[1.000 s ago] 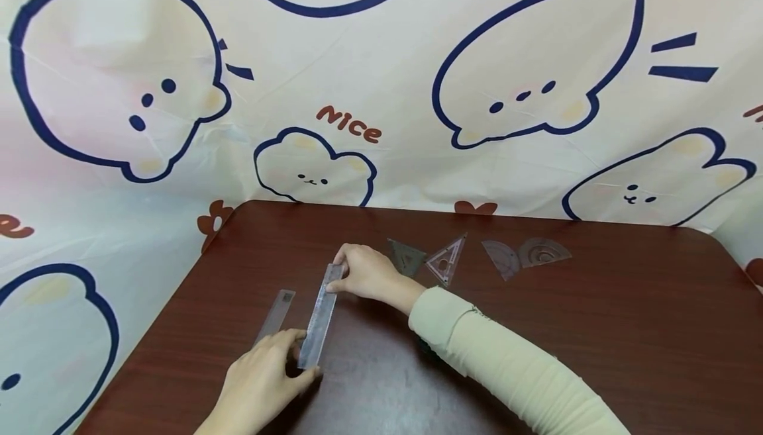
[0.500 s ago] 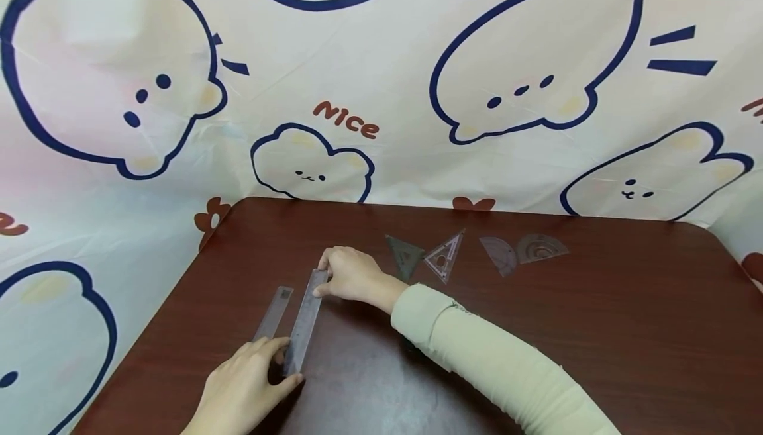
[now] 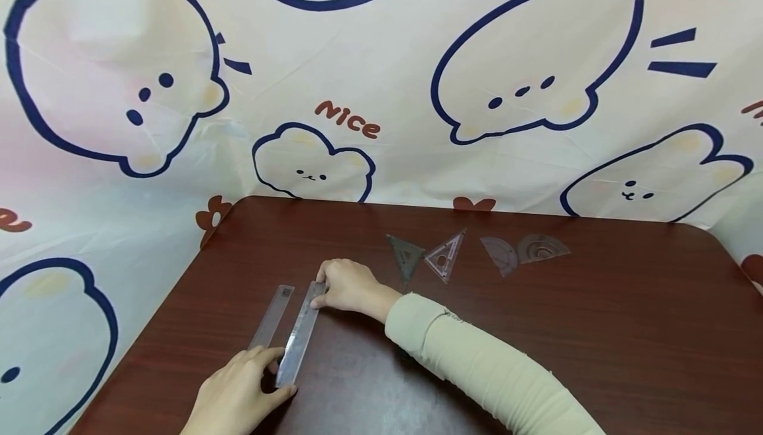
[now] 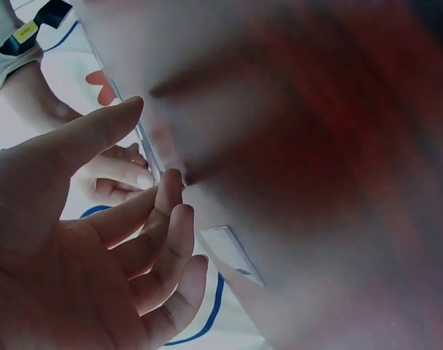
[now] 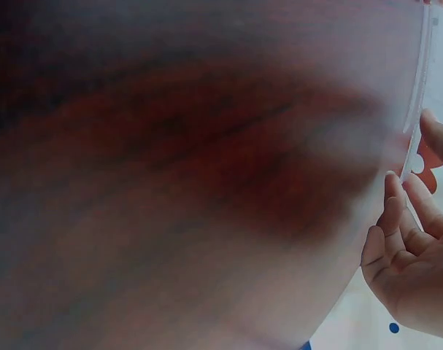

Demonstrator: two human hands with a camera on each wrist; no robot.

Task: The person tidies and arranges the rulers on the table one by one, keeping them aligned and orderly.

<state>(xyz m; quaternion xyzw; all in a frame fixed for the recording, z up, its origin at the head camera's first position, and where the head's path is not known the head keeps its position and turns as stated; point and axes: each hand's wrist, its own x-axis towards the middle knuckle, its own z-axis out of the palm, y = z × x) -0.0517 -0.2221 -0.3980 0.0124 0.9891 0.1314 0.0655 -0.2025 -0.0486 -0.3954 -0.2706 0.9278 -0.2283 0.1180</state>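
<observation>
A clear plastic ruler [image 3: 299,337] lies at a slant on or just above the table, left of centre in the head view. My right hand [image 3: 348,287] pinches its far end, the thumb on the near side. At the near end, my left hand [image 3: 232,388] holds it with thumb and fingers at opposite edges. The left wrist view catches the ruler [image 4: 149,149] almost edge-on between thumb and fingers. A second clear ruler [image 3: 272,316] lies to the left, its near end hidden behind the left hand.
Two triangular set squares, one dark [image 3: 406,256] and one clear [image 3: 444,257], lie towards the back of the brown table [image 3: 596,329]. Two clear protractors, a left one [image 3: 499,255] and a right one [image 3: 542,248], are beside them. A patterned cloth [image 3: 405,77] hangs behind the table.
Both hands have brought the held ruler leftwards and nearer to me, alongside the second ruler. Set squares and protractors stay in place.
</observation>
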